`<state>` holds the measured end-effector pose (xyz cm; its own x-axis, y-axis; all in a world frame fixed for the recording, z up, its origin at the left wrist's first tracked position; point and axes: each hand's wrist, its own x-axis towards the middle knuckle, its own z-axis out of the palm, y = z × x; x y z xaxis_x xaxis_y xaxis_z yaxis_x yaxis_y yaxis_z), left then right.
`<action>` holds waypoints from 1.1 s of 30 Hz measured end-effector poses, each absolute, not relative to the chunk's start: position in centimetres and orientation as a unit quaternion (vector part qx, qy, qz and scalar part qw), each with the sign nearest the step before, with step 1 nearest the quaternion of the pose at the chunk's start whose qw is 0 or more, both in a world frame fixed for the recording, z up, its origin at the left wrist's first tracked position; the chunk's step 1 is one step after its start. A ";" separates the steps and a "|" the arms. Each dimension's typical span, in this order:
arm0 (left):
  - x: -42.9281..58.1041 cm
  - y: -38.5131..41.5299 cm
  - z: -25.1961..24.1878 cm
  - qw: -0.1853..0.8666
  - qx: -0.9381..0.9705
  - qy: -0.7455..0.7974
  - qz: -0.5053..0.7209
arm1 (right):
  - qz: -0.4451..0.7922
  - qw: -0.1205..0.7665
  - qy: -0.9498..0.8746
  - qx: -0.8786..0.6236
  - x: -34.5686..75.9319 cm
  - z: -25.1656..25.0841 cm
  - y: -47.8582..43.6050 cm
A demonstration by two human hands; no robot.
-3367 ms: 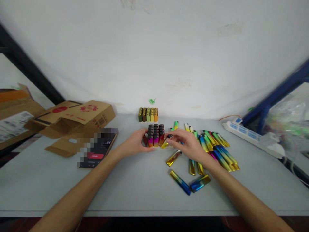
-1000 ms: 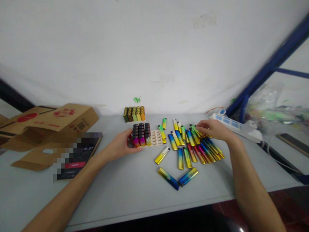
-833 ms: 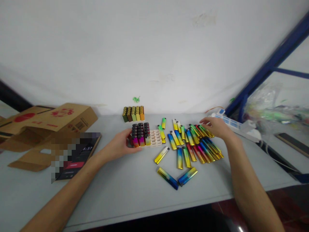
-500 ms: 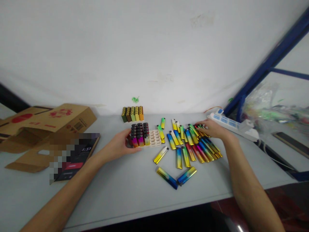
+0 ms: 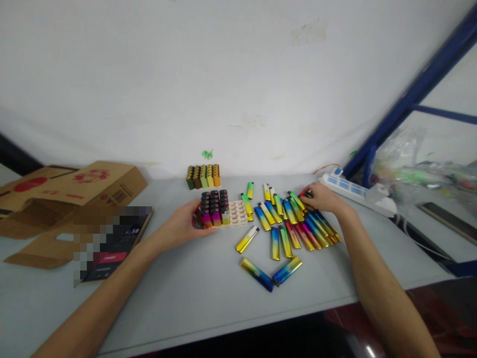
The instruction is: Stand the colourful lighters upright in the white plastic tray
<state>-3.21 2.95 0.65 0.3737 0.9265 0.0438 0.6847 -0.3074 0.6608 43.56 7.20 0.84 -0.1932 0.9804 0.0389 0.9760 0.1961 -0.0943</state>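
My left hand [image 5: 183,224] grips the left side of a cream tray [image 5: 238,214] that holds several upright lighters [image 5: 213,208] with black caps. The tray's right slots stand empty. My right hand [image 5: 322,197] rests on the far end of a spread of loose metallic lighters [image 5: 298,223], its fingers curled on a red-tipped lighter [image 5: 304,195]. More loose lighters lie nearer me: a gold one [image 5: 247,239] and two blue-gold ones [image 5: 271,273].
A second block of green and orange lighters [image 5: 203,176] stands by the wall. An open cardboard box [image 5: 70,189] and a dark phone [image 5: 112,243] lie at the left. A white power strip [image 5: 354,191] runs at the right, beyond it plastic bags and a blue frame.
My right hand left the tray, reached to the far right of the loose lighters, then slid slightly left and closed its fingers on one. The left hand has stayed on the tray.
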 end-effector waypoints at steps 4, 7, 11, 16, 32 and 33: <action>-3.3 3.0 0.4 0.286 0.781 0.511 0.218 | 0.035 0.044 -0.769 -0.637 43.2 0.8 7.2; -3.2 3.0 0.5 0.288 0.782 0.510 0.214 | 0.051 0.065 -0.765 -0.639 43.1 0.8 7.1; -3.1 2.9 0.7 0.284 0.781 0.511 0.220 | 0.100 0.160 -0.719 -0.669 43.1 0.6 6.9; -3.2 2.9 0.7 0.286 0.783 0.506 0.221 | 0.180 0.324 -0.668 -0.646 42.6 0.7 6.7; -2.9 2.6 1.3 0.293 0.785 0.498 0.225 | 0.455 0.504 -0.577 -0.454 31.3 2.6 2.8; -2.9 2.6 1.3 0.292 0.784 0.499 0.224 | 0.437 0.502 -0.588 -0.459 30.9 2.4 2.6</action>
